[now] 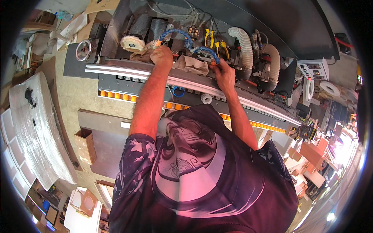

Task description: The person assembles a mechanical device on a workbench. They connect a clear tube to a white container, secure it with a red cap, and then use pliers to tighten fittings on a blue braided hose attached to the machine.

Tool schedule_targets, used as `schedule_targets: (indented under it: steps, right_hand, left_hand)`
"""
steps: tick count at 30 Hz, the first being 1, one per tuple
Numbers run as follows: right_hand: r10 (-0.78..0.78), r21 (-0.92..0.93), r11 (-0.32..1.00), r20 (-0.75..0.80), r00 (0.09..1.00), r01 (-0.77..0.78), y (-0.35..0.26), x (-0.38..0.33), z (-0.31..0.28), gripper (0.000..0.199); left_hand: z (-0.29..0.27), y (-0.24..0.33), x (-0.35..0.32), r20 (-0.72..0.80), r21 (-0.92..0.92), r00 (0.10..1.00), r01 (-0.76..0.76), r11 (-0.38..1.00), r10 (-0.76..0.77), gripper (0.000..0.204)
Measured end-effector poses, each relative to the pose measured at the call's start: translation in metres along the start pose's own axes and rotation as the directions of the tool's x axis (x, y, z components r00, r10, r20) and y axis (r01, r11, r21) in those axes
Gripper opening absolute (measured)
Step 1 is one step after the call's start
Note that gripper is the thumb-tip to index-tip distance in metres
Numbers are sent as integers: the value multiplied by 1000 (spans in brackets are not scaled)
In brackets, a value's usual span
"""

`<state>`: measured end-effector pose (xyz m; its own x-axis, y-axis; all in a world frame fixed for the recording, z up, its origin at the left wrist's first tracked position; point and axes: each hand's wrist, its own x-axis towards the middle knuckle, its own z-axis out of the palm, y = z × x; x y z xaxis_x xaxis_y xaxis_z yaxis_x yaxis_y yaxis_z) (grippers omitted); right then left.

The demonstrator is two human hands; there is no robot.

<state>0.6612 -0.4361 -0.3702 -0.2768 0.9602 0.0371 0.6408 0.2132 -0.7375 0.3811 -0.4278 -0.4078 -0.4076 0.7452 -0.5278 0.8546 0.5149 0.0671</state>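
Note:
My left hand (163, 55) reaches into the open machine with its fingers curled, right below the orange tip of a blue segmented hose (175, 31). Crumpled brown paper (144, 56) lies against that hand; what its fingers close on is hidden. To the right, my right hand (224, 73) pinches the end of a second blue segmented hose (206, 49) between thumb and finger. Another piece of brown paper (191, 64) rests between the two hands. A fuzzy, pale buffing wheel (133, 44) on a dark motor sits left of my left hand.
Yellow-handled pliers (222, 48) stand inside the machine, near a ribbed grey hose (243, 42). A metal rail (120, 71) and a row of orange rollers (116, 95) run along the front. A white tape roll (206, 99) and a handwheel (83, 50) are nearby. A plastic-wrapped panel (42, 132) leans left.

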Motion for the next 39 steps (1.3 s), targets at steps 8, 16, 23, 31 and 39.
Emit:
schedule_targets:
  steps: [8,16,23,31,39]
  right_hand:
    - [12,-60,998,18,1000,-11,-4,-1,-2,15]
    - [54,16,998,97,994,-56,-24,-3,-11,20]
    - [9,2,1000,106,994,-10,-20,-6,-14,27]
    - [-18,9,1000,114,993,17,-23,-4,-13,25]
    - [-158,-68,982,209,965,176,-6,6,-14,25]
  left_hand:
    - [10,-4,2,-51,33,998,-39,999,41,27]
    - [17,-10,12,-37,15,998,-58,998,58,28]
    - [16,-9,10,-66,-1,997,-38,999,38,30]
    - [12,-7,7,-45,17,998,-46,999,47,29]
    - [12,-7,5,-77,21,996,-37,999,38,26]
